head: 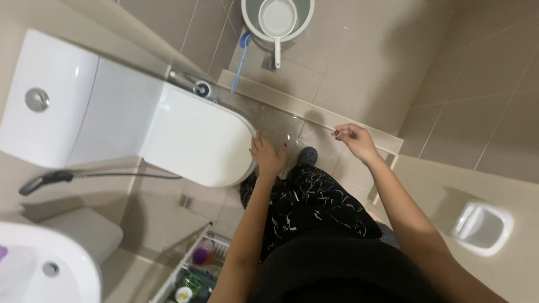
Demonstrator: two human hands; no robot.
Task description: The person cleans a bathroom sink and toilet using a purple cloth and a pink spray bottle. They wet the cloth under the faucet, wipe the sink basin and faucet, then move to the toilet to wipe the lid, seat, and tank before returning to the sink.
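The left hand point(267, 155) rests spread on the closed toilet lid point(196, 137); the right hand point(353, 140), raised apart, seems loosely curled.

Toilet point(196, 140) at left of frame, lid down; cistern point(50, 101) behind it, against wall. Left hand point(267, 155) touching lid's front edge. Right hand point(353, 140) to the right, apart from toilet, over a low kerb point(292, 104). Bucket point(277, 22) beyond kerb, with dipper point(277, 19) in it. Spray hose point(45, 179) hangs beside cistern, basin point(39, 269) nearer still. Rack point(193, 269) on floor between basin and person's leg. Shoe point(307, 155) on floor between the hands. Wall fitting point(483, 227) at far right.
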